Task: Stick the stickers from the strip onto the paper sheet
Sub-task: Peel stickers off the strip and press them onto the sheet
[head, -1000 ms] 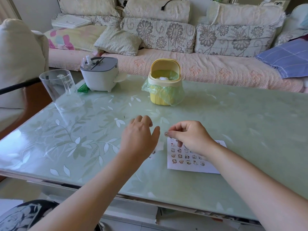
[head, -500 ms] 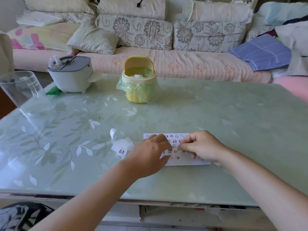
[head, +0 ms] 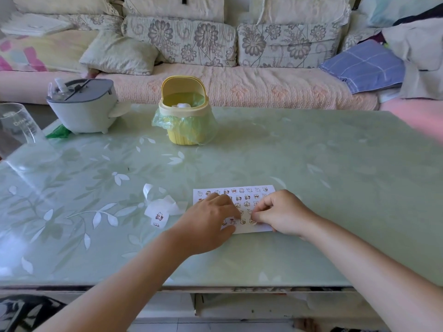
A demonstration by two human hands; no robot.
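On the table (head: 311, 164): one paper sheet (head: 261, 227), one crumpled sticker strip (head: 163, 207), one yellow bin (head: 179, 137), one white container (head: 84, 111), one clear cup (head: 14, 125), one green scrap (head: 57, 133). Two hands on the sheet: left hand (head: 206, 221), right hand (head: 280, 212). Two stickers (head: 160, 215) showing on the strip. One sticker (head: 251, 221) pinched at the right fingers. Many more in rows on the sheet, partly hidden, so no exact total.

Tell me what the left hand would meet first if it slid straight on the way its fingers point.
The left hand lies on the paper sheet, fingers pointing right and away. It would probably meet the curled fingers of the right hand first, close ahead; depth is hard to judge.
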